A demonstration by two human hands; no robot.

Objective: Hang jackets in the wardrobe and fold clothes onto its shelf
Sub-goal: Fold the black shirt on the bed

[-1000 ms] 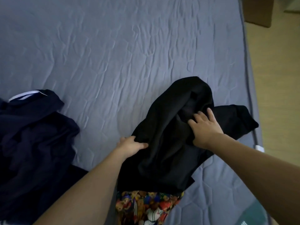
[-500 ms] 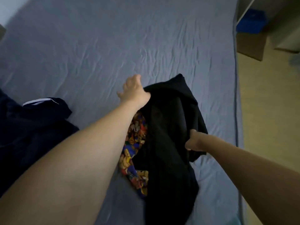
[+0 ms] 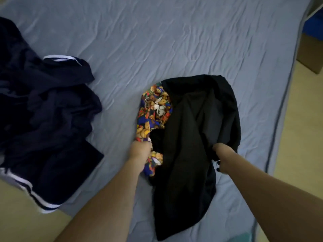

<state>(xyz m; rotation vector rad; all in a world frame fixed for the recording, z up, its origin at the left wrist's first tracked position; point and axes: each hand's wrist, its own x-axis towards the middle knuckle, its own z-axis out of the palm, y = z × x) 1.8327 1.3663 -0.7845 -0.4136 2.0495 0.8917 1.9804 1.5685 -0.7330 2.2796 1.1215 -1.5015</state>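
Observation:
A crumpled black garment point(image 3: 195, 137) lies on the grey-blue bed point(image 3: 157, 41), right of centre, reaching down to the bed's near edge. A bright garment printed with teddy bears point(image 3: 153, 110) pokes out from under its left side. My left hand point(image 3: 140, 151) grips the cloth where the printed garment meets the black one. My right hand point(image 3: 222, 152) grips the black garment's right part, fingers buried in a fold. No wardrobe is in view.
A heap of dark navy clothes with white stripes point(image 3: 43, 119) covers the bed's left side and hangs over the near edge. A cardboard box point(image 3: 311, 53) and something blue point(image 3: 314, 25) stand on the yellowish floor point(image 3: 297, 119) to the right.
My left hand has pulled back from the black garment's far top to its near left side. More of the printed garment shows. My right hand stays gripping the black garment.

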